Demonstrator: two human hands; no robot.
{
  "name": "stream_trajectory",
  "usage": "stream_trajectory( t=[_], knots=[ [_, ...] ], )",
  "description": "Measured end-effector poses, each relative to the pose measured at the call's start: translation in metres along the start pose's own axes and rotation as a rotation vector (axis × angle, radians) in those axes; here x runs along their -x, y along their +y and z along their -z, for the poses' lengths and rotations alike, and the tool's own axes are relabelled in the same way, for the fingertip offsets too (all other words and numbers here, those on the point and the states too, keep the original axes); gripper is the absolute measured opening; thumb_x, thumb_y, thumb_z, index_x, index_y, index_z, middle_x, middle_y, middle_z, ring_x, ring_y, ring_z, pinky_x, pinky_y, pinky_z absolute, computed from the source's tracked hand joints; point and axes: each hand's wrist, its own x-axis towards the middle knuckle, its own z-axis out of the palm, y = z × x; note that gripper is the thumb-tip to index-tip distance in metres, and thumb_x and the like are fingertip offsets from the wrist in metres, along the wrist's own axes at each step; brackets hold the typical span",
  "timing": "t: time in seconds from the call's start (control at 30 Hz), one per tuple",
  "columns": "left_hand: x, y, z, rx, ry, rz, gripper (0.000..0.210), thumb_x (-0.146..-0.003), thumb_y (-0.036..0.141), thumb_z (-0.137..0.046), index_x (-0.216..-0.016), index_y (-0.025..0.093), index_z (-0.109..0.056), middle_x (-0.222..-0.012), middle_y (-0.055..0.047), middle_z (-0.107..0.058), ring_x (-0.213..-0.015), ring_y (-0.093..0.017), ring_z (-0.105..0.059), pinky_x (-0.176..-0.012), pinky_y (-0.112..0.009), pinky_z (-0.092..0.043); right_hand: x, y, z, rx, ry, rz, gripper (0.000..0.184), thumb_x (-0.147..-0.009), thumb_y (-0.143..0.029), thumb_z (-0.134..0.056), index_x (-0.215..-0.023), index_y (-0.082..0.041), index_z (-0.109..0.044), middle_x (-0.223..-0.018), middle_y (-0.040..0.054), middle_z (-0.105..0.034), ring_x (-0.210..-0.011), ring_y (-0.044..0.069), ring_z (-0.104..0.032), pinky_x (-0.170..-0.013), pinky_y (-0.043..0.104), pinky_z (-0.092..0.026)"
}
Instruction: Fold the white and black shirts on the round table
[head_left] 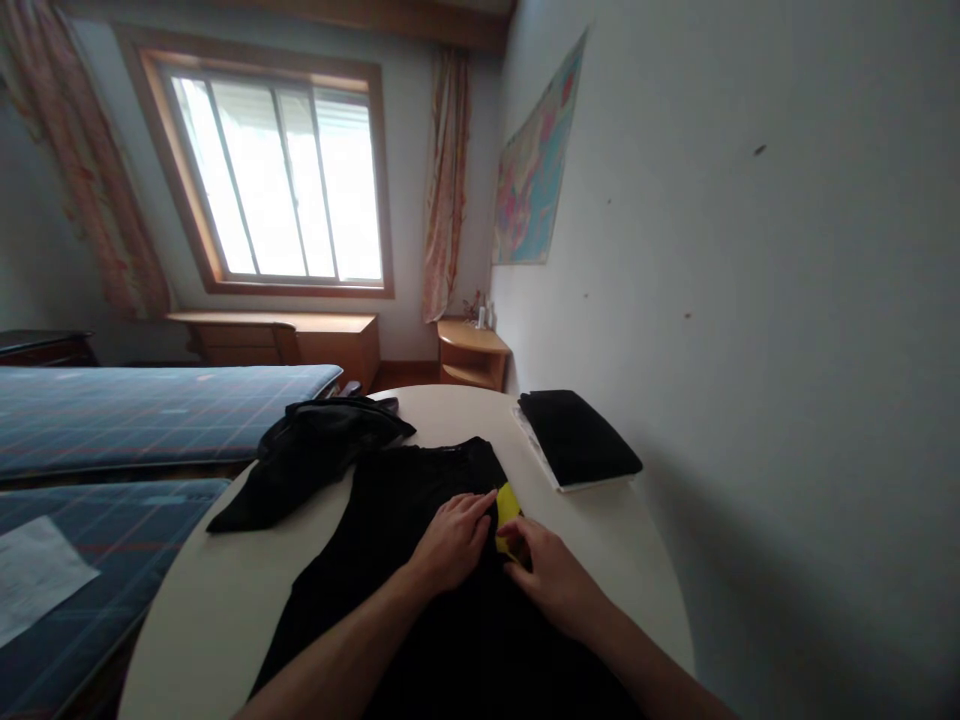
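Note:
A black garment (397, 500) lies spread on a round cream table (202, 600), its near part running down out of the picture. My left hand (454, 540) rests on the garment with fingers stretched out, the tips reaching the edge of a small bright yellow piece (508, 503). From the other side, my right hand (559, 580) pinches the lower part of that piece between bent fingers. Whether the yellow piece is cloth or paper, I cannot tell. It lies along the garment's right edge, partly covered by my right fingers.
Another black cloth item (307, 460) lies crumpled at the table's back left. A folded black item (577, 435) sits on something white at the right, near the wall (787, 400). Plaid mattresses (165, 410) stand left; a white sheet (37, 570) lies on the nearer one.

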Motion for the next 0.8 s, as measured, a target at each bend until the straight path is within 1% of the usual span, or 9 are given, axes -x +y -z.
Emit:
stream_trajectory(
  t=[0.1,0.17,0.27,0.33,0.43,0.57,0.67,0.73,0.8],
  knots=[
    [0.001,0.000,-0.001,-0.029,-0.023,0.006,0.045,-0.099,0.032,-0.038,-0.141,0.022,-0.052,-0.139,-0.007,-0.058,-0.130,-0.023,-0.048,-0.112,-0.042,-0.037,0.002,0.003,0.002,0.155,0.005,-0.087,0.013,-0.076,-0.018,-0.060,-0.089,-0.019,-0.063,-0.081,0.0030,-0.068,-0.074,0.018,-0.062,-0.069,0.027,-0.041],
    [0.001,0.001,-0.001,-0.036,-0.029,0.016,0.045,-0.099,0.033,-0.038,-0.141,0.023,-0.051,-0.140,-0.007,-0.057,-0.130,-0.023,-0.048,-0.111,-0.042,-0.037,0.004,0.003,0.004,0.204,0.010,-0.118,0.006,-0.081,-0.024,-0.060,-0.085,-0.020,-0.062,-0.076,0.0019,-0.067,-0.069,0.017,-0.061,-0.064,0.027,-0.038],
    [-0.003,0.001,0.001,-0.038,-0.045,0.041,0.047,-0.099,0.036,-0.037,-0.143,0.023,-0.050,-0.140,-0.006,-0.057,-0.128,-0.023,-0.049,-0.110,-0.041,-0.038,0.006,0.000,0.007,0.215,0.041,-0.118,0.010,-0.086,-0.030,-0.058,-0.084,-0.021,-0.061,-0.076,0.0018,-0.068,-0.068,0.017,-0.062,-0.064,0.027,-0.036],
    [-0.009,0.000,0.003,-0.045,-0.060,0.069,0.048,-0.099,0.039,-0.036,-0.144,0.024,-0.048,-0.139,-0.006,-0.058,-0.127,-0.023,-0.050,-0.109,-0.040,-0.038,0.007,-0.005,0.008,0.194,0.061,-0.105,0.012,-0.088,-0.032,-0.056,-0.085,-0.021,-0.061,-0.076,0.0016,-0.068,-0.069,0.017,-0.062,-0.065,0.026,-0.037],
    [-0.027,-0.004,0.005,-0.076,-0.086,0.142,0.051,-0.099,0.041,-0.035,-0.144,0.023,-0.048,-0.139,-0.006,-0.058,-0.127,-0.026,-0.051,-0.108,-0.040,-0.038,0.008,-0.013,0.008,0.140,0.078,-0.073,0.013,-0.089,-0.032,-0.054,-0.086,-0.022,-0.060,-0.076,0.0011,-0.068,-0.069,0.017,-0.062,-0.066,0.026,-0.038],
    [-0.055,-0.008,0.002,-0.093,-0.090,0.241,0.051,-0.096,0.040,-0.041,-0.137,0.016,-0.056,-0.138,-0.011,-0.059,-0.126,-0.027,-0.053,-0.109,-0.038,-0.038,0.008,-0.018,0.003,0.070,0.066,-0.056,0.013,-0.090,-0.031,-0.052,-0.088,-0.021,-0.060,-0.077,0.0013,-0.068,-0.070,0.017,-0.063,-0.068,0.027,-0.040],
    [-0.068,-0.010,0.002,-0.099,-0.058,0.254,0.052,-0.092,0.038,-0.048,-0.135,0.012,-0.057,-0.139,-0.013,-0.057,-0.127,-0.028,-0.053,-0.110,-0.035,-0.037,0.007,-0.020,-0.001,0.001,0.044,-0.051,0.013,-0.088,-0.029,-0.052,-0.091,-0.020,-0.062,-0.082,0.0031,-0.070,-0.075,0.019,-0.064,-0.072,0.028,-0.043],
    [-0.071,-0.011,0.003,-0.105,-0.031,0.249,0.052,-0.090,0.036,-0.050,-0.136,0.013,-0.056,-0.140,-0.011,-0.056,-0.127,-0.027,-0.052,-0.110,-0.034,-0.036,0.008,-0.021,-0.002,-0.074,0.041,-0.036,0.015,-0.087,-0.028,-0.054,-0.095,-0.020,-0.063,-0.087,0.0038,-0.070,-0.080,0.019,-0.065,-0.076,0.029,-0.045],
    [-0.071,-0.014,0.006,-0.112,-0.009,0.244,0.051,-0.089,0.033,-0.051,-0.136,0.014,-0.056,-0.140,-0.009,-0.057,-0.128,-0.026,-0.051,-0.110,-0.034,-0.036,0.009,-0.023,-0.004,-0.141,0.044,-0.022,0.022,-0.086,-0.027,-0.055,-0.105,-0.020,-0.063,-0.092,0.0036,-0.070,-0.082,0.018,-0.064,-0.079,0.029,-0.046]
  ],
)
